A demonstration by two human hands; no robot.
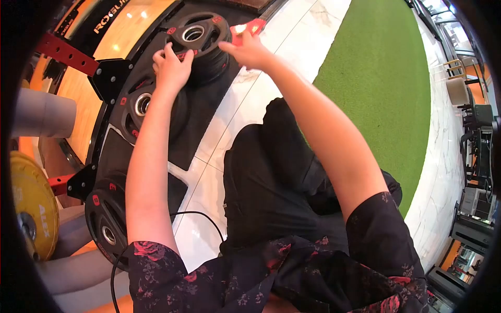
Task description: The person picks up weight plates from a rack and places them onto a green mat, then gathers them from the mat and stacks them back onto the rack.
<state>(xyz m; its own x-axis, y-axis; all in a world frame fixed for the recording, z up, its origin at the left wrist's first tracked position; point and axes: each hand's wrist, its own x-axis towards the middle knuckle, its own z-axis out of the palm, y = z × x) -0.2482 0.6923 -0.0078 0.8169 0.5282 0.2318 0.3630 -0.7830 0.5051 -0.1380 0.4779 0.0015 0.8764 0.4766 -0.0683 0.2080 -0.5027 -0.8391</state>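
A stack of black weight plates [211, 55] with red markings and a metal centre ring lies on the dark mat ahead. My left hand [173, 70] is at the near left rim of its top plate, thumb and fingers spread in a claw shape. On the far right side of the stack, my right hand [249, 52] pinches a bright red cloth-like piece [251, 30] with a shiny patch. The right thumb points towards the top plate's rim. Another black plate [128, 112] lies just behind my left forearm.
More black plates [108, 221] lie nearer on the left. A rack with a red beam [68, 55] and a yellow plate [34, 206] stands beside them. A black cable [201, 214] crosses the pale tiles [195, 180]. Green turf [381, 83] stretches to the right.
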